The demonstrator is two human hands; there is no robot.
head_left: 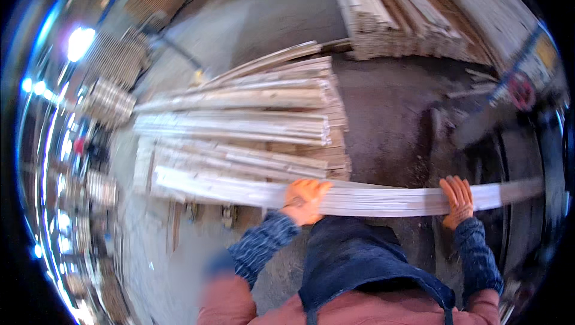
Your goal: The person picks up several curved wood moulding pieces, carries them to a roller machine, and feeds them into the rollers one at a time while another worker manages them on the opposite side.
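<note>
A bundle of pale wooden strips is grasped by both hands: near its middle by the left hand, whose fingers are bent over the far edge, and nearer its right end by the right hand, whose fingers are likewise wrapped across it. The bundle is held crosswise in front of the person, just beyond a dark blue apron. Its strips are seen to be long, thin and closely aligned, whitish along most of the length; the right end is browner and blurred. Its left part is extended along the near side of a broad pile of boards, by which the space beyond is taken up; whether any weight is borne by that pile cannot be told. Some boards at the far side of the pile are laid askew. Farther off, at the upper right, a large stack of timber is noted on the dark floor, with loose scraps and a red wheel to its right. Stacked wood is also observed at the far left, near a bright lamp.
</note>
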